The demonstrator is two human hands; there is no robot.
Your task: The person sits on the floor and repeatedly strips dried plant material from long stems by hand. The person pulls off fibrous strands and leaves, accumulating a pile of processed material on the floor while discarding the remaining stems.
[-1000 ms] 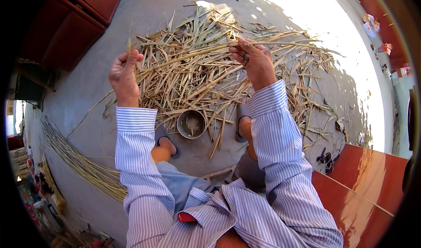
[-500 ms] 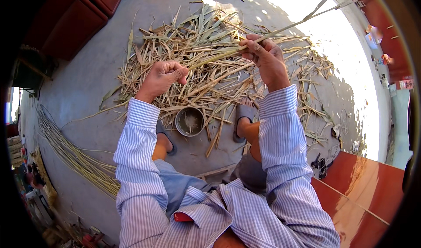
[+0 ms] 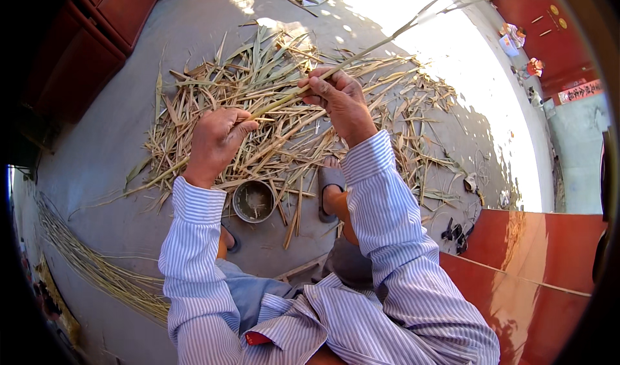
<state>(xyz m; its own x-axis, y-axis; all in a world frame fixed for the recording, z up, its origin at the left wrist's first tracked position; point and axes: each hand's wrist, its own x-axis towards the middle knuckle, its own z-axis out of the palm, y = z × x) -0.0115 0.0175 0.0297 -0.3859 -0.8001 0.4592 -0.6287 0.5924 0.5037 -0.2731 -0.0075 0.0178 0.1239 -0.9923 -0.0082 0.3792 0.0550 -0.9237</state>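
I record one long pale green stalk (image 3: 361, 53), running from the lower left, across both hands, up to the sunlit upper right. My left hand (image 3: 216, 142) is closed round its lower part; my right hand (image 3: 339, 100) pinches it higher up, the two hands near each other but apart. Beneath them: a spread heap of dry leaves and husks (image 3: 271, 93) on the grey concrete floor (image 3: 116, 165). One small round metal bowl (image 3: 253, 201) between my sandalled feet. One bundle of stripped thin stalks (image 3: 90, 268) along the floor at left. Red doors (image 3: 97, 22) upper left.
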